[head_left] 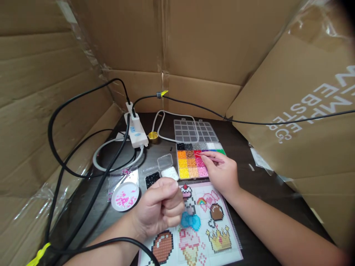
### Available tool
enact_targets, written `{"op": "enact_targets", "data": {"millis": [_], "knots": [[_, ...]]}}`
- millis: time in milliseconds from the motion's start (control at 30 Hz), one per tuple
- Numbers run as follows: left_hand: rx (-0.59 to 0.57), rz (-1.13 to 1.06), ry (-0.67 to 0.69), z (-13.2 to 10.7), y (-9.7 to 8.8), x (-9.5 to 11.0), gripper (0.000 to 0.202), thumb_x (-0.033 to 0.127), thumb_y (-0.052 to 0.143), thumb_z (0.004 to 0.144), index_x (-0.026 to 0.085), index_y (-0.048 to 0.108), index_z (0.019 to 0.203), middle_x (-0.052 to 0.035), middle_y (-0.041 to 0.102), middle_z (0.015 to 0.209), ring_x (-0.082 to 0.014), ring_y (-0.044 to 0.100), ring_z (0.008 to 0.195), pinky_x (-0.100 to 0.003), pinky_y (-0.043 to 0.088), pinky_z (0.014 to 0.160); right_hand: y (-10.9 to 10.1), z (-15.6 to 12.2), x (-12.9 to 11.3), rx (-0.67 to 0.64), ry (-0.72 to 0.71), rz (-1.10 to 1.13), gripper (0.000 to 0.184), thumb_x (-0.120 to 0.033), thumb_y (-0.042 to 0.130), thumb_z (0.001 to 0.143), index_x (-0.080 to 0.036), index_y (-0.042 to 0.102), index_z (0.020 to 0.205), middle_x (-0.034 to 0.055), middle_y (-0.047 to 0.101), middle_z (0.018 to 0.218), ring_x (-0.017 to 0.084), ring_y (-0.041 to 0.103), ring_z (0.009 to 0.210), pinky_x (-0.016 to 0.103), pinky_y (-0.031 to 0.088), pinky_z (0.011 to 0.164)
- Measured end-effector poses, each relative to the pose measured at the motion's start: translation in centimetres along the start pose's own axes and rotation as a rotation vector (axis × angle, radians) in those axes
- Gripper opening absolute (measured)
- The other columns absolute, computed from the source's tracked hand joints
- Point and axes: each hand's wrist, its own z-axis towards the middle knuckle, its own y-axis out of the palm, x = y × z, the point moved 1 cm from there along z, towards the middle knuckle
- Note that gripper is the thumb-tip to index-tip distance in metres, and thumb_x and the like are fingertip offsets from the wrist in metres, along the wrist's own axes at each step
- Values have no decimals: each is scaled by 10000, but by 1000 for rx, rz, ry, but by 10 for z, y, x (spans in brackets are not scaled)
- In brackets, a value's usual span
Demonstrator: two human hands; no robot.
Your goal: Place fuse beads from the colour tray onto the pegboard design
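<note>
My right hand (pixel 222 171) pinches a pair of pink tweezers (pixel 213 159), whose tips reach into the red beads (pixel 197 152) in the compartment box (pixel 178 162). Its wrist hangs above the right upper part of the pattern sheet (pixel 233 236). My left hand (pixel 163 203) is closed in a fist over the sheet's left side; whatever it may hold is hidden by the fingers. Pixel designs show on the sheet, among them an ice cream (pixel 189 240) and a crown (pixel 219 239). A blue bow (pixel 191 221) lies right beside the fist.
Left of the fist stand a white dish (pixel 114 201) with pink beads, a small box of black beads (pixel 152 180) and one of white beads (pixel 170 173). Behind are a power strip (pixel 137 133), a gold cup (pixel 153 137) and a clear lid (pixel 196 131). A black cable (pixel 105 173) loops across the left.
</note>
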Motion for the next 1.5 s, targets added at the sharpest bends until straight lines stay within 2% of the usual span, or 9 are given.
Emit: {"op": "enact_targets", "data": {"millis": [500,733,1167,1500], "knots": [[-30,-54,17,0,0,-1,535,313,657,846,169,238,546,73,198,488,-33,158,400,-139,172,356,-4,5,1,-45,2,-43,82,-239,702,772,-185,761,752,61,783,762,209,747,712,325,621,676],[-26,-44,11,0,1,-1,551,320,661,845,168,229,540,77,182,483,-31,152,401,-141,164,358,-4,5,5,-53,13,-45,79,-240,712,771,-183,766,769,66,786,783,211,746,729,341,619,702],[-16,-20,5,0,2,-1,559,335,665,843,166,229,536,77,169,485,-31,151,402,-142,157,358,-6,5,8,-14,38,-24,84,-255,737,766,-179,771,776,69,784,793,209,733,718,340,603,691],[16,-11,-7,0,2,-1,560,350,682,832,170,235,546,77,181,493,-33,153,409,-152,153,365,-11,8,-4,-2,35,19,97,-255,730,778,-172,777,791,74,777,802,207,728,746,337,603,691]]}}
